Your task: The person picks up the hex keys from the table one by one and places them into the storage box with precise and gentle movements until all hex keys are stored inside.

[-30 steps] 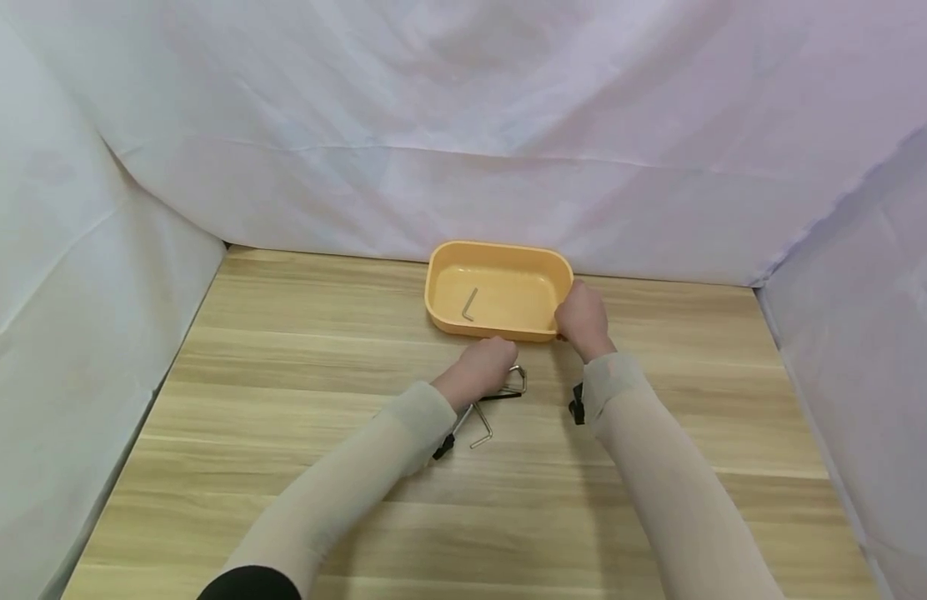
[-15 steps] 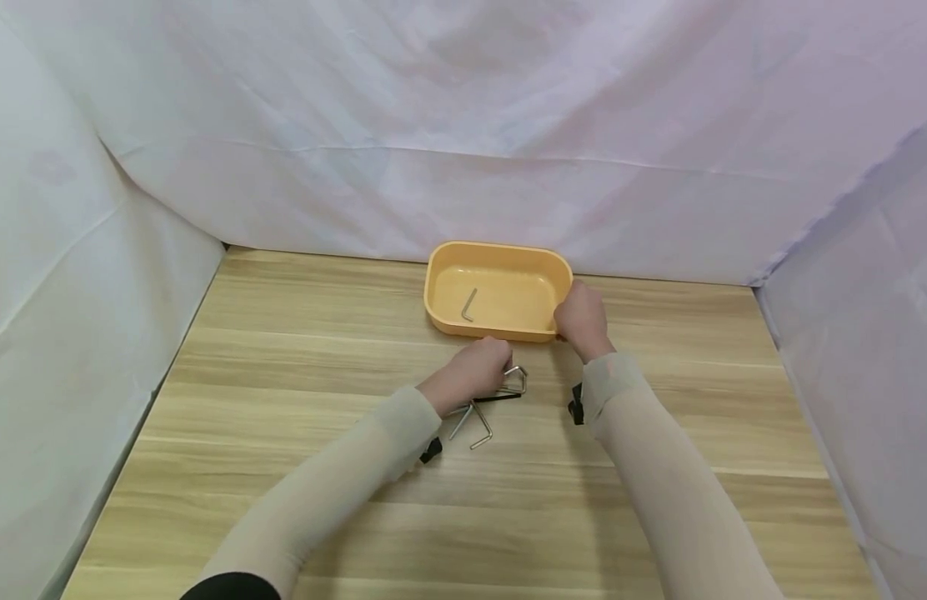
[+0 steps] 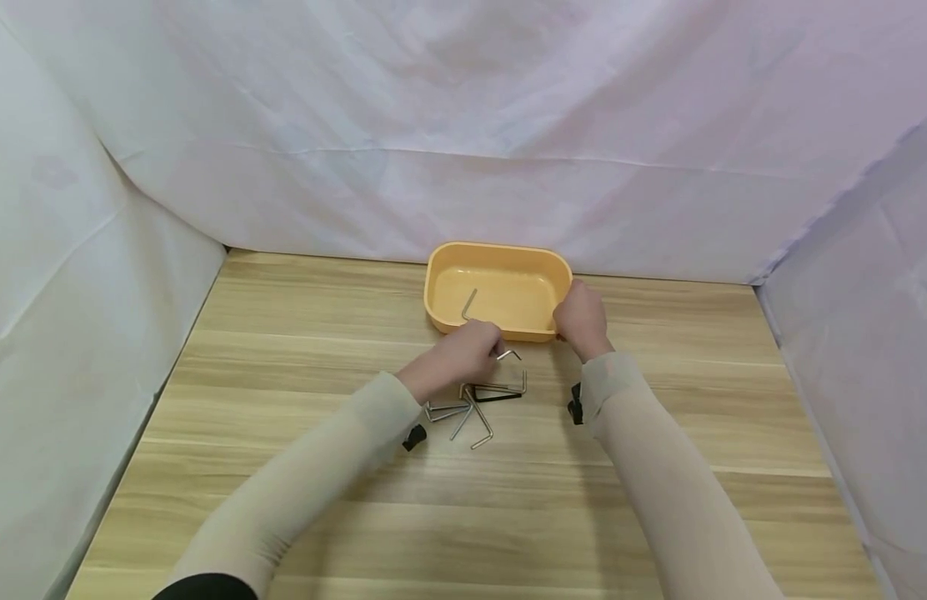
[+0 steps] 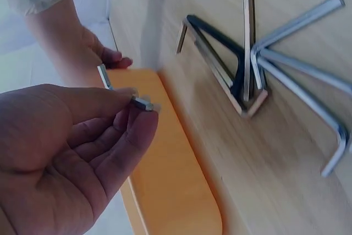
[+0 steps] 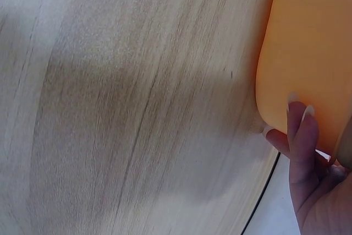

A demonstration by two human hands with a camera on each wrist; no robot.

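Observation:
An orange tray [image 3: 441,275] stands at the far middle of the wooden table, with one hex key [image 3: 468,304] lying inside. My right hand [image 3: 579,317] grips the tray's near right corner [image 5: 286,81]; its fingers [image 5: 300,130] press the outer wall. My left hand [image 3: 463,354] is raised just in front of the tray and pinches a small silver hex key [image 4: 140,102] between thumb and fingers. Below it, several silver hex keys [image 3: 463,412] and a black one [image 3: 497,395] lie in a loose pile [image 4: 258,75] on the table.
White cloth walls [image 3: 463,150] close in the table at the back and on both sides. Bare wood table [image 3: 283,350] stretches to the left and toward the near edge. A black strap [image 3: 576,404] sits on my right wrist.
My left hand has lifted off the pile with one hex key and moved up and left toward the tray, uncovering more keys. The right hand has stayed on the tray.

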